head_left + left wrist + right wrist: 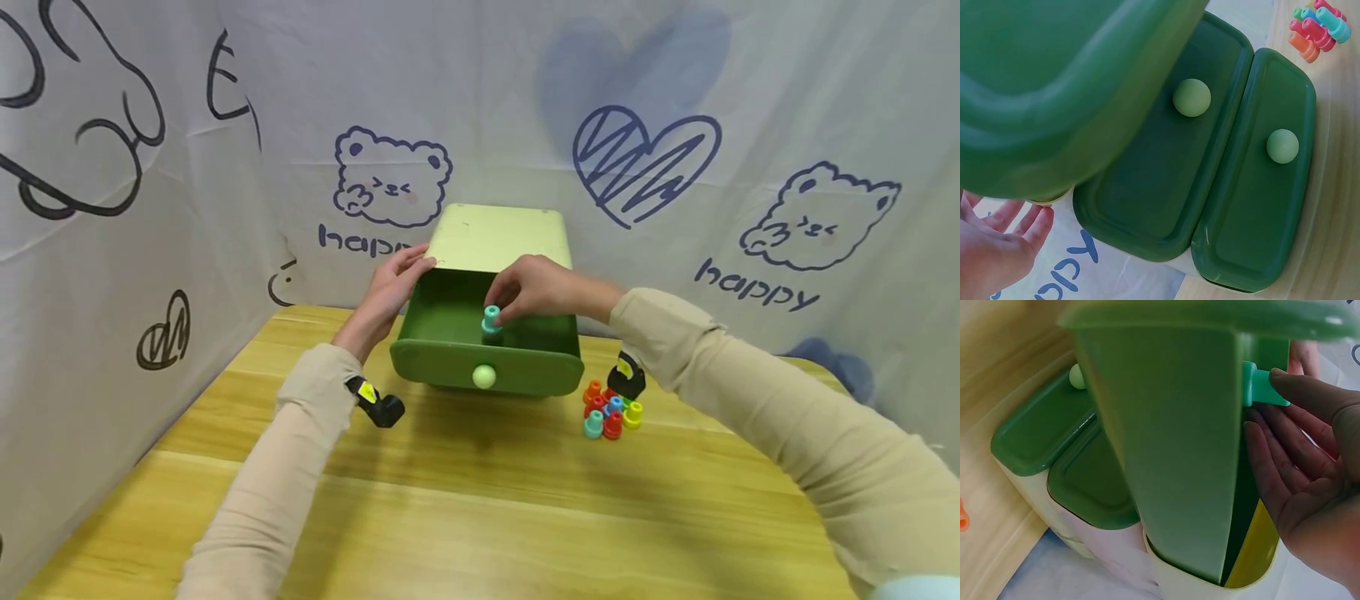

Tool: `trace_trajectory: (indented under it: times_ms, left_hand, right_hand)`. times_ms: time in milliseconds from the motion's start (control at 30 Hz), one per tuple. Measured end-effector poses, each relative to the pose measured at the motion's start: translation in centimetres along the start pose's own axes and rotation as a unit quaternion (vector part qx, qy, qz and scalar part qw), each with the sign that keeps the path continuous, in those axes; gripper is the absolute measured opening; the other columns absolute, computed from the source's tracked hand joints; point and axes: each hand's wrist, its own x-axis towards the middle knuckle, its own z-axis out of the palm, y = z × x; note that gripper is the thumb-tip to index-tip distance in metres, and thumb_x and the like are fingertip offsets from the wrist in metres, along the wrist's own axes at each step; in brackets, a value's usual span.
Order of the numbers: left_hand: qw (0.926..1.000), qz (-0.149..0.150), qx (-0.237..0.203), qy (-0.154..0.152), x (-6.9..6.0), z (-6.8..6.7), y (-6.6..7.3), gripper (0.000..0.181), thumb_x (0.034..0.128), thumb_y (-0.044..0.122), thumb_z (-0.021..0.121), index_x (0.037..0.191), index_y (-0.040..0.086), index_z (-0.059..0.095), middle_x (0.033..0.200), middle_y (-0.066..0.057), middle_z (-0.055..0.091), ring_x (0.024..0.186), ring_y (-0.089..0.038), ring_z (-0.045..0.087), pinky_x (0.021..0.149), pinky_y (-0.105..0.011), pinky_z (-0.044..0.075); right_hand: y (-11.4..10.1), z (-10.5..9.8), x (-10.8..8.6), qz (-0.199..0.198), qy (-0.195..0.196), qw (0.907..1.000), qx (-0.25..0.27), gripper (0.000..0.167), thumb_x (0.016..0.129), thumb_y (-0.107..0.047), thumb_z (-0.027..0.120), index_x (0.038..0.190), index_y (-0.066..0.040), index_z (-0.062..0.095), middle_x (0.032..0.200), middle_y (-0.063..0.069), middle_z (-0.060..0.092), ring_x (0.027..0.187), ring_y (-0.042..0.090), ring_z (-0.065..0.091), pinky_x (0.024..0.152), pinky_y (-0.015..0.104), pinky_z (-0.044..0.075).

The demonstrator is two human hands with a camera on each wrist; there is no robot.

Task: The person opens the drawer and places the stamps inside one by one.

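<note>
A small cabinet with a cream top (502, 237) has its green top drawer (435, 367) pulled out. My left hand (390, 287) rests against the cabinet's upper left side; in the left wrist view its fingers (1038, 226) lie fairly straight along that side. With thumb and fingers my right hand (542, 287) pinches a teal peg (491, 318) inside the open drawer. From the right wrist view, the teal peg (1266, 386) shows beyond the drawer's wall, under the thumb. The drawer's floor is mostly hidden there.
Several coloured pegs (612, 425) stand in a cluster on the wooden table (480, 500), right of the cabinet. Two lower drawers (1147, 181) with round pale knobs are closed beneath the open one. A patterned white cloth (487, 100) hangs behind and on the left.
</note>
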Motion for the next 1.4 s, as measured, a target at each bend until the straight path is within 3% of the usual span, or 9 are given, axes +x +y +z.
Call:
trace_trajectory:
  times_ms: [533, 800, 1100, 1400]
  left_hand:
    - [0.9999, -0.01, 0.001, -0.007, 0.0, 0.6, 0.1, 0.054, 0.0975, 0.033, 0.056, 0.145, 0.012, 0.042, 0.145, -0.011, 0.042, 0.13, -0.024, 0.04, 0.106, -0.037, 0.035]
    - [0.9999, -0.011, 0.0, -0.006, 0.1, 0.7, 0.1, 0.054, 0.0977, 0.033, 0.056, 0.146, 0.013, 0.042, 0.146, -0.011, 0.041, 0.129, -0.024, 0.04, 0.103, -0.037, 0.036]
    - [0.9999, -0.01, -0.002, -0.003, 0.0, 0.3, 0.1, 0.055, 0.0974, 0.032, 0.055, 0.147, 0.013, 0.04, 0.147, -0.011, 0.04, 0.131, -0.026, 0.038, 0.107, -0.039, 0.034]
    - [1.0, -0.008, -0.002, 0.002, 0.0, 0.2, 0.1, 0.055, 0.0977, 0.031, 0.055, 0.147, 0.011, 0.04, 0.146, -0.013, 0.042, 0.131, -0.026, 0.039, 0.109, -0.038, 0.032]
  right_hand:
    - [0.3, 0.4, 0.2, -0.005, -0.018, 0.9998, -0.01, 0.021, 0.083, -0.004, 0.074, 0.102, 0.004, 0.071, 0.097, 0.012, 0.072, 0.092, 0.021, 0.067, 0.078, 0.029, 0.054]
    - [-0.2, -0.7, -0.5, -0.008, -0.007, 0.9994, -0.032, 0.022, 0.084, -0.005, 0.074, 0.104, 0.003, 0.071, 0.099, 0.011, 0.072, 0.094, 0.021, 0.067, 0.081, 0.03, 0.054]
    - [0.3, -1.9, -2.4, -0.001, 0.005, 0.9996, -0.028, 0.023, 0.085, -0.006, 0.073, 0.105, 0.005, 0.07, 0.098, 0.011, 0.071, 0.093, 0.022, 0.066, 0.082, 0.033, 0.054]
    - [1.3, -2.7, -5.3, 0.034, 0.037, 0.9987, 0.01, 0.023, 0.089, -0.008, 0.068, 0.108, 0.005, 0.067, 0.1, 0.013, 0.07, 0.09, 0.023, 0.065, 0.07, 0.032, 0.055]
